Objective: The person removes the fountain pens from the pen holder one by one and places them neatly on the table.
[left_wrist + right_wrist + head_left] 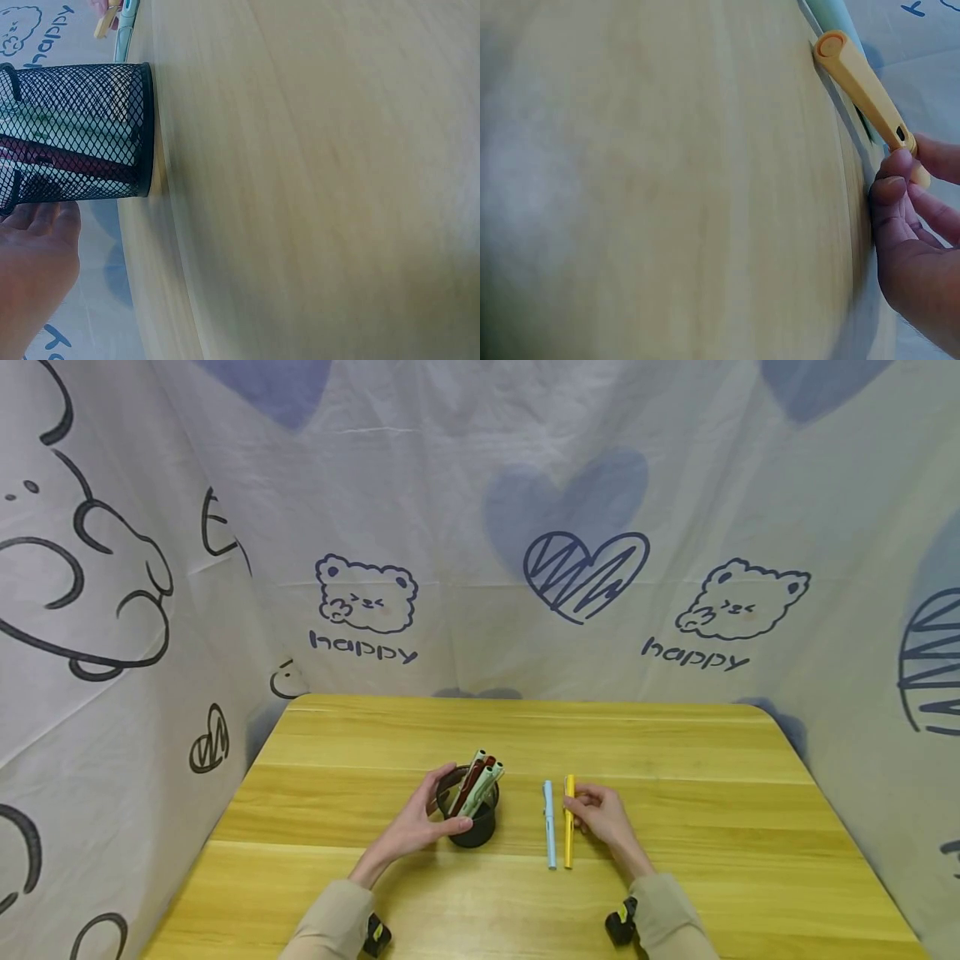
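Note:
A black mesh pen holder (476, 837) stands upright on the table, with my left hand (414, 820) around its left side, thumb in front and fingers behind. Inside it are several pens: a dark red pen (470, 790) among pale green pens (481, 792). The left wrist view shows them through the mesh of the pen holder (82, 90). My right hand (602, 815) pinches a yellow pen (568, 847) near its upper end; in the right wrist view the yellow pen (864, 88) points away from the fingertips. Just left of it lies a light blue pen (551, 835).
The wooden table (720, 827) reaches out on both sides of the hands. A printed white curtain (465, 610) hangs along the far edge and both sides. A small black device (621, 923) sits at each wrist, by the sleeves.

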Motion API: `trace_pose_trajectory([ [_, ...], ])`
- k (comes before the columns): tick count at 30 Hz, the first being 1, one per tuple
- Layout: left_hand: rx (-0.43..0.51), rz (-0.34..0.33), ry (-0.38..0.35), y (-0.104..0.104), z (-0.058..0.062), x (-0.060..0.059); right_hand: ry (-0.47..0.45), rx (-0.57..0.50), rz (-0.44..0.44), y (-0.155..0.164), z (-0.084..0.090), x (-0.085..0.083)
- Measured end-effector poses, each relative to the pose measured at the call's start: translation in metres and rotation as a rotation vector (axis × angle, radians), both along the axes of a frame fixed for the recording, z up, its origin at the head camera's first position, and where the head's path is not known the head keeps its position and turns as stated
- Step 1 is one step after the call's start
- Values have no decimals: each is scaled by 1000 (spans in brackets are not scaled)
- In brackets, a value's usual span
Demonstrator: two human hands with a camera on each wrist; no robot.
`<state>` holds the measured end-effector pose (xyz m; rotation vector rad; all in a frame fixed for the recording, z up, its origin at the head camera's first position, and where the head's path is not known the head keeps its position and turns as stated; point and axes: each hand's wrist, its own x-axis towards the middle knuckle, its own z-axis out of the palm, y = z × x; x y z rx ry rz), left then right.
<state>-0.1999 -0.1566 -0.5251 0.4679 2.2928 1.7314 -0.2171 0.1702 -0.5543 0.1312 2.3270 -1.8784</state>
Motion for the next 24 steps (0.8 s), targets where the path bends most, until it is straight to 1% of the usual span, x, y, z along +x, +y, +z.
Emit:
trace_pose_trajectory([
  [4, -7, -1, -7, 0, 1, 1, 11, 27, 6, -1, 1, 1],
  [10, -4, 10, -15, 0, 3, 3, 25, 101, -10, -5, -1, 0],
  [15, -3, 13, -17, 1, 4, 4, 18, 146, -29, -7, -2, 0],
  [24, 6, 14, -1, 0, 2, 2, 11, 225, -23, -9, 2, -1],
])
